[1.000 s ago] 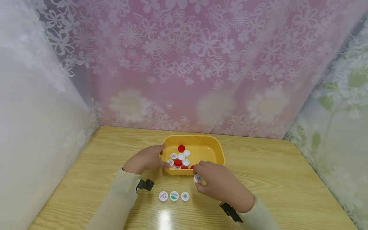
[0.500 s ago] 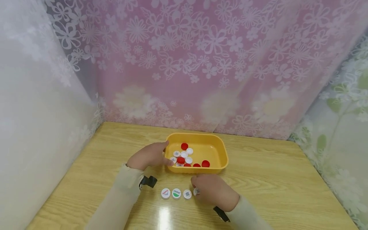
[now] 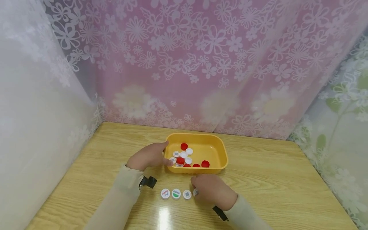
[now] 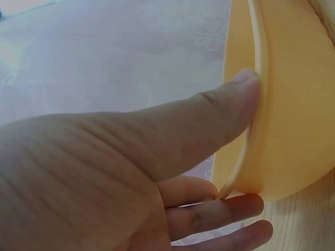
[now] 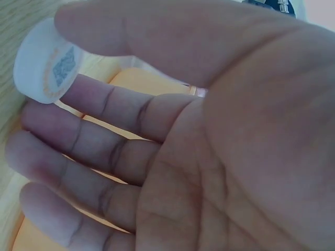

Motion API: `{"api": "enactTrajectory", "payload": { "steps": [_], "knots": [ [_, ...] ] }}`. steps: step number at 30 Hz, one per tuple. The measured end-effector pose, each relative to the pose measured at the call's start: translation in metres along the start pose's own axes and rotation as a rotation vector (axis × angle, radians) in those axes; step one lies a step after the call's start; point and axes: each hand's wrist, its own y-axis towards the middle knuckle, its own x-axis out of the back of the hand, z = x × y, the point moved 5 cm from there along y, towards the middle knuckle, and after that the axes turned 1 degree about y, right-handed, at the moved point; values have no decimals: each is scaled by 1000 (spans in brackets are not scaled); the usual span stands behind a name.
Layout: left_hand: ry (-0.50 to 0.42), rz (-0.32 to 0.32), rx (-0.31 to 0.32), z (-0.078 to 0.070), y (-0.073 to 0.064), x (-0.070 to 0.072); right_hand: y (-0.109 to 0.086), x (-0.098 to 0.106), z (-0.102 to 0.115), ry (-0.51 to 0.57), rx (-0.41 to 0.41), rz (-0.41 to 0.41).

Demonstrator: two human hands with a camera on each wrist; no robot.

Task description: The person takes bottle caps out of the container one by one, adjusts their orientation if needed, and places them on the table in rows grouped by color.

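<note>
White round cap (image 3: 195, 192): bare right hand (image 3: 212, 190) is partly hiding it, head view.
Two red round caps (image 3: 196, 165): yellow plastic tray (image 3: 198, 171) is covering their near edges.
Tray, left wrist: picture edge is cropping it.

Compared with one second ago, the right hand (image 3: 213, 191) has moved nearer, from beside the near rim of the yellow tray (image 3: 217, 170) down to the row of caps (image 3: 176, 194). The white cap (image 3: 195, 192) it pinches has travelled with it, from just off the tray's near wall to the right end of that row; formerly in fuller view, it is now largely covered by the fingers. The hand's withdrawal has uncovered the rightmost red cap (image 3: 205, 164) inside the tray. The head view has shifted slightly.
</note>
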Motion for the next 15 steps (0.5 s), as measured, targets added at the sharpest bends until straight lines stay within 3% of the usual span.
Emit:
{"api": "enactTrajectory", "payload": {
  "steps": [9,15],
  "knots": [
    [-9,5,22,4,-1,-2,0,-1,2,-7,0,31],
    [6,2,-12,1,2,-2,-3,1,0,-4,-17,30]
  ]
}}
